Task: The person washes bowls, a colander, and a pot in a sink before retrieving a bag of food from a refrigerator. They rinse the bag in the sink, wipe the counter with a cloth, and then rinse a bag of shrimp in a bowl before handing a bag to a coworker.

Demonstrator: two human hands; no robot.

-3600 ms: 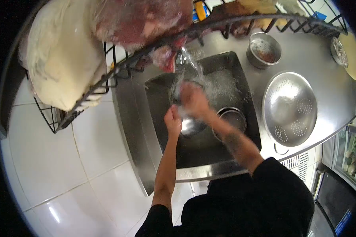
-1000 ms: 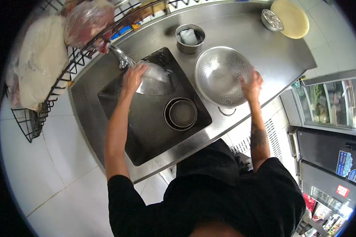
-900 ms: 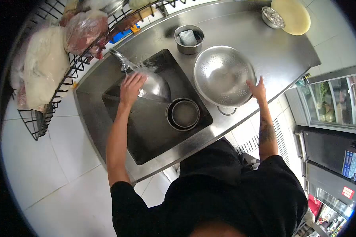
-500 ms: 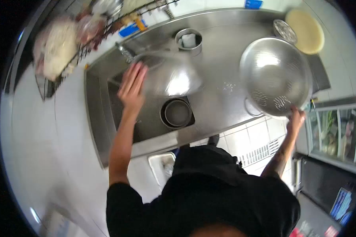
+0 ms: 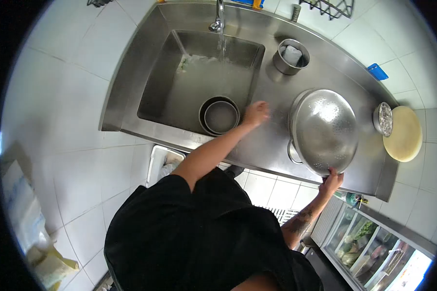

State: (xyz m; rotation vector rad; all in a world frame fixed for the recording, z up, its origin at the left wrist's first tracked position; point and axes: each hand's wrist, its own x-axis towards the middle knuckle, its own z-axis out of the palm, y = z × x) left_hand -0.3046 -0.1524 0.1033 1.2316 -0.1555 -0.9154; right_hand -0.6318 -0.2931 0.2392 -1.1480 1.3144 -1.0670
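Note:
My right hand [image 5: 332, 181] grips the near rim of a large metal colander [image 5: 327, 131], which is tilted over the steel counter on the right. Another round metal rim [image 5: 291, 116] shows just behind its left side, mostly hidden, and a loop handle [image 5: 293, 152] sticks out below. My left hand [image 5: 256, 115] hovers over the counter between sink and colander, fingers curled, with nothing visible in it. Close to that hand, two nested dark round pans [image 5: 221, 118] sit in the near right corner of the sink [image 5: 179, 92].
Water runs from the faucet [image 5: 219, 22] into the sink. On the counter stand a metal pot [image 5: 290, 57] with something white inside and a small metal bowl [image 5: 383, 119]. A round yellowish board [image 5: 404, 136] leans at the right wall. A glass-topped fridge [image 5: 369, 237] is at lower right.
My left hand has left the shiny bowl it held over the sink and moved right. Another rim now shows behind the colander. The view has turned, bringing the running faucet into sight.

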